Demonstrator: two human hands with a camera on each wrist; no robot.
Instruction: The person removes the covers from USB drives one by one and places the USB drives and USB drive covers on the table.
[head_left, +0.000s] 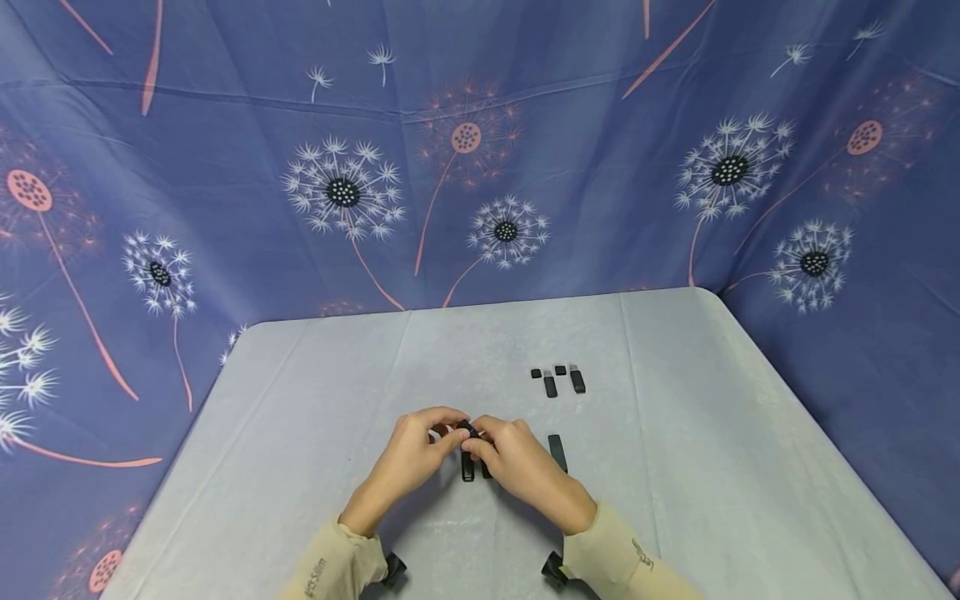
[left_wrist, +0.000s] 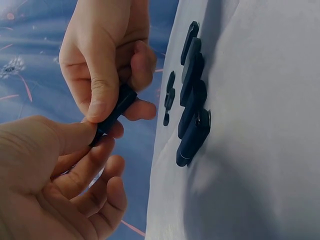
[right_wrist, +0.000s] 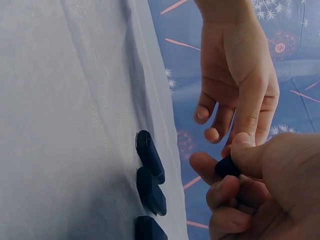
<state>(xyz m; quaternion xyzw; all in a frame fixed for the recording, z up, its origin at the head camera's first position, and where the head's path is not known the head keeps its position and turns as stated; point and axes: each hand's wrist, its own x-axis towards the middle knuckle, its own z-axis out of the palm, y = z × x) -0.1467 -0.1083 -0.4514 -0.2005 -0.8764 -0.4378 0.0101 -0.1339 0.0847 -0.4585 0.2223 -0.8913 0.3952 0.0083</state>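
Both hands meet over the table around a small black USB stick [left_wrist: 117,107]. My left hand [head_left: 414,450] pinches one end of it between thumb and fingertips. From the other side, my right hand [head_left: 517,458] grips the stick's body, its thumb laid along it. Only a dark end of the stick [right_wrist: 227,167] shows in the right wrist view; the fingers hide the rest. Below the hands, several black USB sticks lie in a row on the table, among them one stick [head_left: 468,467] under the fingertips and another [head_left: 557,452] beside the right hand.
Farther back on the pale tablecloth [head_left: 337,375] lie two uncapped USB sticks, a left one [head_left: 551,386] and a right one [head_left: 577,381]. Two small black caps, one [head_left: 536,373] left of the other [head_left: 560,370], lie by them. A blue dandelion-print curtain [head_left: 600,167] hangs behind.
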